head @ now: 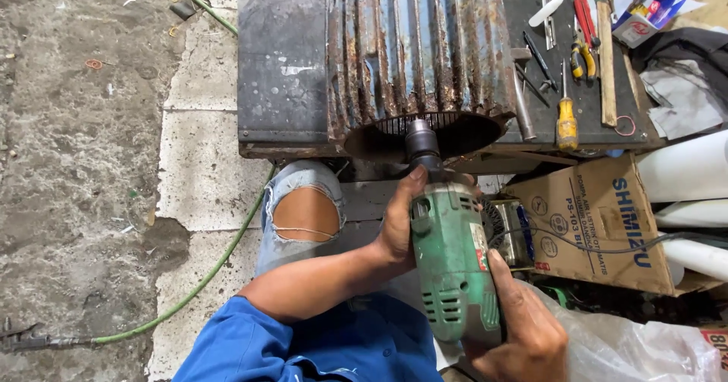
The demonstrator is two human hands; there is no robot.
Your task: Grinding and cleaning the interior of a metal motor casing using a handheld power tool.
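Head view, looking down: a green electric drill (pixel 453 264) is held nose-first against the open end of a rusty finned motor housing (pixel 421 52) that lies on a dark metal workbench (pixel 282 64).

Grip. The left hand (pixel 398 223) is closed around the drill's front body, just behind the chuck (pixel 421 141). The right hand (pixel 523 325) is closed around the rear grip, on the side of the drill farthest from the housing. Both hands grip firmly.

Progress, as judged. The chuck sits at the mouth of the housing, touching or just inside its lower rim; whatever it carries is hidden in the dark bore. The ribs are heavily rusted and the bore shows no cleaned metal, so the work appears to be at an early stage, with most of the interior left untreated.

Edges and room. The housing mouth overhangs the near edge of the workbench, directly above the person's knee (pixel 305 214) in torn jeans. To the right of the housing, close beside it, lie a hammer (pixel 522 98), a yellow-handled screwdriver (pixel 566 117) and pliers (pixel 582 56). Below them stands a cardboard box (pixel 607 223), near the drill's right flank. A green hose (pixel 205 276) crosses the floor to the left of the housing, where the most open room lies.
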